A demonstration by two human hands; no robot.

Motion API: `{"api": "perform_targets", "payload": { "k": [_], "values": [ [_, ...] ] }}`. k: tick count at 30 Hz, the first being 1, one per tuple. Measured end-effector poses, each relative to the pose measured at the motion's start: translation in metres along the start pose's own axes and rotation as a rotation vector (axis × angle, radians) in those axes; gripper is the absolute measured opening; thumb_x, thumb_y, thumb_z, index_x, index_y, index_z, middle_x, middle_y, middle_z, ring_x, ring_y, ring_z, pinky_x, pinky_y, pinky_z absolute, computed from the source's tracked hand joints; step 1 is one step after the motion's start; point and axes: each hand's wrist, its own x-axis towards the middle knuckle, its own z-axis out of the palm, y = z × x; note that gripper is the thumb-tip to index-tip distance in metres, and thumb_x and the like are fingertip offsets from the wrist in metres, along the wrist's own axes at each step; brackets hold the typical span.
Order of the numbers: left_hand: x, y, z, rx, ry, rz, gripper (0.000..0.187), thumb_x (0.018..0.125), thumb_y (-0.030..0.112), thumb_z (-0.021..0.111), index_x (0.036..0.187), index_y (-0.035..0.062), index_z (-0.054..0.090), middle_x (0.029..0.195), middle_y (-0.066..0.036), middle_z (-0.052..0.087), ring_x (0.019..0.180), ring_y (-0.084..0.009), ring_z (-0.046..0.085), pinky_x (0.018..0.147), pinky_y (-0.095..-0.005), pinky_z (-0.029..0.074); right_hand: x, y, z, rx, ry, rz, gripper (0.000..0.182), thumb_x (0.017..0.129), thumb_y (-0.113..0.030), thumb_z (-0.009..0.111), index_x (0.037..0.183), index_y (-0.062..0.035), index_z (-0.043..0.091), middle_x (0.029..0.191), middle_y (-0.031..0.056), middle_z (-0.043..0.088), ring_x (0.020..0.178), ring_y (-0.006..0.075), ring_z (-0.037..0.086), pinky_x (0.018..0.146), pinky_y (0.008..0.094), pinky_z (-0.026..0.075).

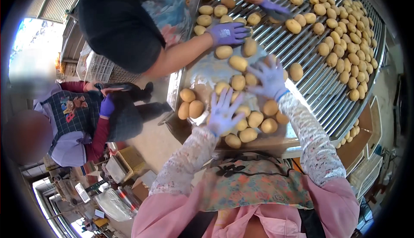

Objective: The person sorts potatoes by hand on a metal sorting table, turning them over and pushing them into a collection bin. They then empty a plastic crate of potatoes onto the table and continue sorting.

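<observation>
Both of my hands wear thin purple gloves. My left hand (pixel 224 112) is spread flat over several potatoes (pixel 248 135) on the metal sorting table (pixel 200 76); its fingers are apart. Higher and to the right, my right hand (pixel 269 80) is stretched out with spread fingers, beside a potato (pixel 251 79) at the table's border with the metal rollers (pixel 319 87). Neither hand is wrapped round a potato. A small group of potatoes (pixel 196 108) lies left of my left hand. What sits directly beneath my palms is hidden.
A co-worker's purple-gloved hands (pixel 228 33) reach over potatoes across the table. Many potatoes (pixel 349 44) cover the right side of the rollers. Another person (pixel 73 117) stands at left, near white crates (pixel 98 67). A brown box (pixel 365 128) stands below the roller frame at right.
</observation>
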Motion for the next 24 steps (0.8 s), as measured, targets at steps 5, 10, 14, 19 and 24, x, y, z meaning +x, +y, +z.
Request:
{"api": "perform_targets", "payload": {
  "k": [5,10,14,19,24],
  "values": [
    [-0.089,0.001,-0.035,-0.068,-0.177,0.019,0.061,0.092,0.042,0.063,0.145,0.0139,0.055,0.149,-0.02,0.049,0.141,-0.0477,0.035,0.115,-0.0653,0.026,-0.104,-0.043,0.016,0.204,0.03,-0.274,0.08,0.071,-0.059,0.075,0.144,-0.0314,0.055,0.148,0.0126,0.049,0.14,0.0426,0.04,0.116,0.0676,0.023],
    [-0.148,-0.019,-0.06,-0.043,-0.087,-0.104,0.054,0.089,0.032,0.065,0.137,0.0089,0.059,0.141,-0.017,0.055,0.132,-0.0441,0.046,0.113,-0.0608,0.031,-0.149,-0.049,0.004,0.181,-0.037,-0.375,0.079,0.067,-0.053,0.079,0.14,-0.0298,0.057,0.151,0.0138,0.046,0.142,0.0395,0.039,0.115,0.0672,0.027],
    [-0.139,-0.053,-0.071,-0.11,0.011,-0.217,0.05,0.09,0.029,0.064,0.134,0.0053,0.059,0.141,-0.021,0.053,0.128,-0.0456,0.048,0.111,-0.0542,0.036,-0.141,-0.079,0.009,0.154,-0.129,-0.4,0.079,0.067,-0.053,0.08,0.139,-0.031,0.057,0.151,0.0168,0.045,0.142,0.0376,0.04,0.115,0.0671,0.027],
    [-0.057,-0.079,-0.016,0.165,0.158,-0.248,0.064,0.091,0.038,0.063,0.144,0.0048,0.052,0.147,-0.024,0.048,0.135,-0.0466,0.042,0.113,-0.0658,0.028,-0.114,-0.16,0.058,0.398,-0.014,-0.551,0.052,0.079,-0.047,0.074,0.128,-0.0339,0.066,0.148,0.0104,0.05,0.14,0.0364,0.042,0.113,0.0593,0.032],
    [-0.026,0.005,-0.011,0.034,-0.024,-0.333,0.073,0.094,0.047,0.061,0.154,0.011,0.041,0.154,-0.023,0.043,0.14,-0.0523,0.037,0.116,-0.065,0.023,-0.117,-0.152,0.049,0.745,0.065,-0.806,0.025,0.084,-0.032,0.071,0.107,-0.0212,0.074,0.114,0.0034,0.069,0.116,0.0246,0.061,0.104,0.0484,0.042]
  ]
}}
